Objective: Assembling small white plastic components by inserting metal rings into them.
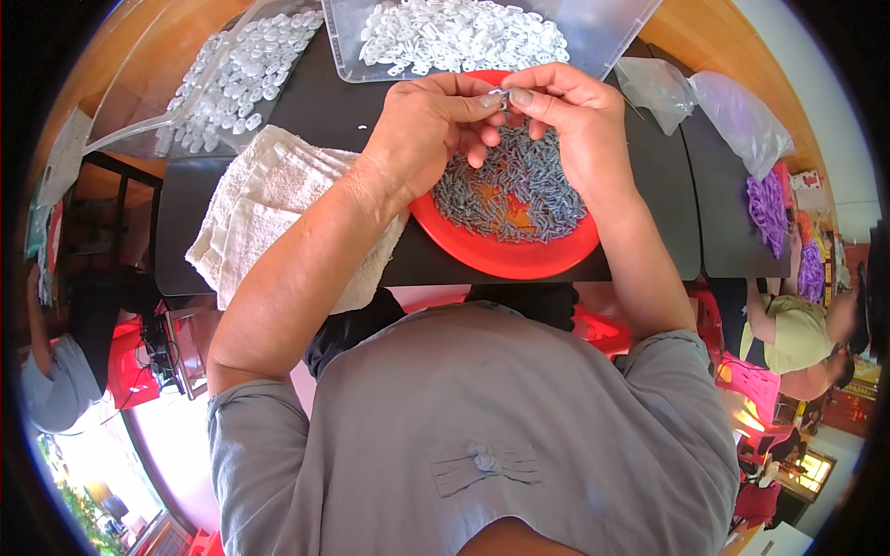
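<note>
Both hands meet above the far edge of a red plate [519,264] that sits on a dark table [667,185]. The left hand [422,130] has its fingers curled in, thumb and forefinger pinched on a small pale piece [501,96] held between the two hands. The right hand [570,116] is closed in the same way, its thumb and forefinger nipping the same small piece from the other side, the remaining fingers bent down toward the plate. The piece is too small to tell its exact shape. The plate holds a heap of small grey metal parts [514,190], spread across most of its middle, directly under the hands. Beyond the plate stands a clear plastic tray [593,37] filled with small white plastic pieces [459,35]. To the left of it lies a clear bag [167,111] with more of the same white pieces inside. A white towel [264,199] lies on the table beside the plate, under the left forearm. To the right lie two crumpled clear bags [742,116], and near the table's right edge a pile of purple pieces [768,206]. Another person in a yellow-green top [795,334] sits at the right.
</note>
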Available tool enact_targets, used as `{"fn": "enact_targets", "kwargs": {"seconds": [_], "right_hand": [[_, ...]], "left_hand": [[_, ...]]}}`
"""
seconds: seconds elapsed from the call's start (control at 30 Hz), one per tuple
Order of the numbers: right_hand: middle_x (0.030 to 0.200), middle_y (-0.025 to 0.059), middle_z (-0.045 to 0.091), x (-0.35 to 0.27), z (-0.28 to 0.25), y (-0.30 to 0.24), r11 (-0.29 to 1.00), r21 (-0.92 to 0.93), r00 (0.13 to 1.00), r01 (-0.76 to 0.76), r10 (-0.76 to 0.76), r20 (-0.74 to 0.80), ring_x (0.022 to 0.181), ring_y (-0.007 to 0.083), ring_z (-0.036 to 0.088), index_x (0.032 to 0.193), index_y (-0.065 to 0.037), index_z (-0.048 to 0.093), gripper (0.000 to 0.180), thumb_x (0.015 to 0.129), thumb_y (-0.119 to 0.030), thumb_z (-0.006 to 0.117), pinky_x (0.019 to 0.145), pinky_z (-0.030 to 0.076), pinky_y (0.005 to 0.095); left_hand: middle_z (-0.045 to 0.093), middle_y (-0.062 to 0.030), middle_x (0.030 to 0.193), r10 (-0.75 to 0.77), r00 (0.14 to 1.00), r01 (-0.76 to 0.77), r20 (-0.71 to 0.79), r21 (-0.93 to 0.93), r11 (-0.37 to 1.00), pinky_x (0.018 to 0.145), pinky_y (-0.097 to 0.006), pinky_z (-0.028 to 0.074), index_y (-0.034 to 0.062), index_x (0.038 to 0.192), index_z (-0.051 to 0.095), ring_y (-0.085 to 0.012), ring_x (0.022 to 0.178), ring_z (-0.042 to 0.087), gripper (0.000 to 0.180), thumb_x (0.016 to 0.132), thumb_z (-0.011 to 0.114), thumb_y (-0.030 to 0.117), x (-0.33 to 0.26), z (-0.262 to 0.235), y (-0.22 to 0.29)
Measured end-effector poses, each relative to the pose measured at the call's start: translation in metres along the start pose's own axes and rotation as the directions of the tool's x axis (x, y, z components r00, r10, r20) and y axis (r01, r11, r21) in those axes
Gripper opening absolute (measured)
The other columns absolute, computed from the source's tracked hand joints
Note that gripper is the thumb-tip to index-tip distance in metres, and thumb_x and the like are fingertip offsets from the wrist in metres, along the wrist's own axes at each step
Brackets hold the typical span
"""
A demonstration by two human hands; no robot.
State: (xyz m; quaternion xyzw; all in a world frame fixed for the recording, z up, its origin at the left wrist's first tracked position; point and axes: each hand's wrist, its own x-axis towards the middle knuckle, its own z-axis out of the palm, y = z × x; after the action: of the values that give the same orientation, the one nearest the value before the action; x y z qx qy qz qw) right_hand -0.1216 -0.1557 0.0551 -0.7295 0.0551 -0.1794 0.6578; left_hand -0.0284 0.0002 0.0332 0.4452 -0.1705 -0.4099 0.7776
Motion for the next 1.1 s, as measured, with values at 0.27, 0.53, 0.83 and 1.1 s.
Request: {"fn": "enact_targets", "kwargs": {"seconds": [0.27, 0.53, 0.83, 1.1], "right_hand": [[0.078, -0.0007, 0.063, -0.0066, 0.0027, -0.0012, 0.898, -0.372, 0.968, 0.234, -0.249, 0.008, 0.07, 0.0052, 0.054, 0.095, -0.002, 0.066, 0.009, 0.09, -0.009, 0.062, 0.06, 0.043, 0.021], [0.073, 0.0008, 0.059, -0.0061, 0.0036, 0.0024, 0.767, -0.522, 0.914, 0.373, -0.402, 0.062, 0.065, 0.0059, 0.051, 0.093, 0.0, 0.063, 0.009, 0.09, -0.008, 0.062, 0.058, 0.041, 0.0217], [0.074, 0.0023, 0.06, -0.0066, 0.0043, 0.0001, 0.697, -0.566, 0.874, 0.44, -0.477, 0.092, 0.066, 0.0071, 0.052, 0.093, 0.001, 0.062, 0.005, 0.09, -0.002, 0.06, 0.06, 0.043, 0.0227], [0.073, 0.0019, 0.06, -0.0063, 0.005, -0.0002, 0.712, -0.554, 0.886, 0.431, -0.452, 0.109, 0.065, 0.0068, 0.052, 0.093, 0.001, 0.062, 0.006, 0.09, -0.003, 0.061, 0.059, 0.042, 0.0224]], "left_hand": [[0.065, -0.0131, 0.078, 0.081, 0.994, -0.077, -0.074, 0.05, 0.996, 0.045, -0.026, 0.048, -0.0082, 0.093, 0.061, -0.0173, 0.061, 0.062, 0.013, 0.087, 0.065, 0.003, -0.0024, 0.0043, 0.0004], [0.065, -0.0122, 0.077, 0.118, 0.989, -0.109, -0.092, 0.096, 0.989, 0.044, -0.025, 0.048, -0.0075, 0.092, 0.062, -0.0162, 0.059, 0.062, 0.013, 0.086, 0.066, 0.002, -0.0023, 0.0054, -0.0013], [0.065, -0.0114, 0.076, 0.127, 0.986, -0.115, -0.105, 0.116, 0.987, 0.044, -0.025, 0.047, -0.0066, 0.091, 0.062, -0.0153, 0.059, 0.061, 0.012, 0.085, 0.066, 0.003, -0.0056, 0.0083, 0.0005], [0.065, -0.0104, 0.076, 0.146, 0.984, -0.133, -0.102, 0.128, 0.983, 0.045, -0.025, 0.047, -0.0055, 0.09, 0.062, -0.0148, 0.058, 0.061, 0.011, 0.085, 0.067, 0.003, -0.006, 0.0083, 0.0001]]}}
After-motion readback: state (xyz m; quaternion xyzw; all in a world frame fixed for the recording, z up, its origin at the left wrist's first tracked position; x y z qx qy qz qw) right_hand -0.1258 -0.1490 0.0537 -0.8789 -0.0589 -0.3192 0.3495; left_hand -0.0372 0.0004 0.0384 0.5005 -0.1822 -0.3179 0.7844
